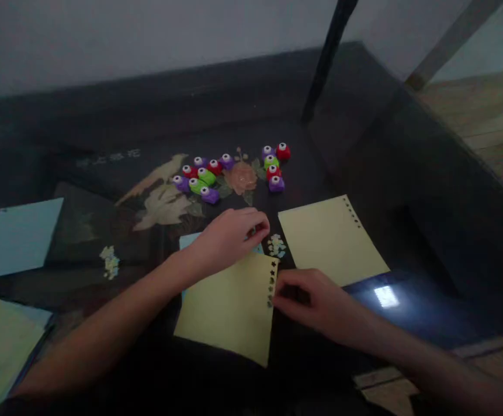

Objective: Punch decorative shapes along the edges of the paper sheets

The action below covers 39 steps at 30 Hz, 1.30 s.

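I judge punching underway: my left hand (228, 236) pinches the star-punched yellow paper sheet (229, 309); right hand (316, 300), fingers curled, steadies its edge.

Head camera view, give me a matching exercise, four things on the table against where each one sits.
Things:
1. blue sheet
2. craft punches
3. paper bits
4. sheet with star holes

Places:
A. between the two yellow sheets
B. under both hands
C. far left of the table
D. clustered beyond the hands

Pairs: 1-C, 2-D, 3-A, 4-B
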Available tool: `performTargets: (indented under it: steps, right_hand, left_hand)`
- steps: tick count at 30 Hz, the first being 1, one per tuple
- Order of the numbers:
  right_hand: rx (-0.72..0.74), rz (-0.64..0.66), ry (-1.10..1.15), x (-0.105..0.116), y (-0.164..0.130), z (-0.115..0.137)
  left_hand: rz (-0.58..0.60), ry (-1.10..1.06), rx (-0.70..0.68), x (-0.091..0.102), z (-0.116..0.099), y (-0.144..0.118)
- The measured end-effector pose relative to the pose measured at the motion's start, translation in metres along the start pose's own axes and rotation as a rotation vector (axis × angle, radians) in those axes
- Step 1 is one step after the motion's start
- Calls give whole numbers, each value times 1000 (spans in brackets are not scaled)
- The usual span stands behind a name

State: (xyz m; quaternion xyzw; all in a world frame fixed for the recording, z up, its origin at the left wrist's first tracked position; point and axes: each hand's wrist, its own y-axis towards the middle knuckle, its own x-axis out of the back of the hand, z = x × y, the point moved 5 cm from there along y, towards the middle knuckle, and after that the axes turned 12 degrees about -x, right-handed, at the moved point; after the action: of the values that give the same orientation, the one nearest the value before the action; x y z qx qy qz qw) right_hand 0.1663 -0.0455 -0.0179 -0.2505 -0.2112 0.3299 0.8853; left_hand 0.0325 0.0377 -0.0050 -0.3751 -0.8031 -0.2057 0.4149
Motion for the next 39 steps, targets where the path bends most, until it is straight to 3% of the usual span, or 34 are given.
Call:
performTargets:
  steps: [5,10,16,32,39]
  right_hand:
    - [2,-49,15,8,1,4]
    - [-17,-126,56,16,6,-2]
    - [-35,-118,135,15,14,-4]
    - [51,-312,73,22,5,8]
    - [-4,-350,112,24,6,1]
  left_hand:
    - [47,-41,-12,14,12,-31]
    - [68,-149,140,27,33,-69]
    - [30,-334,302,33,56,-97]
    - [-73,-526,301,35,46,-103]
    - [-113,-540,303,37,34,-100]
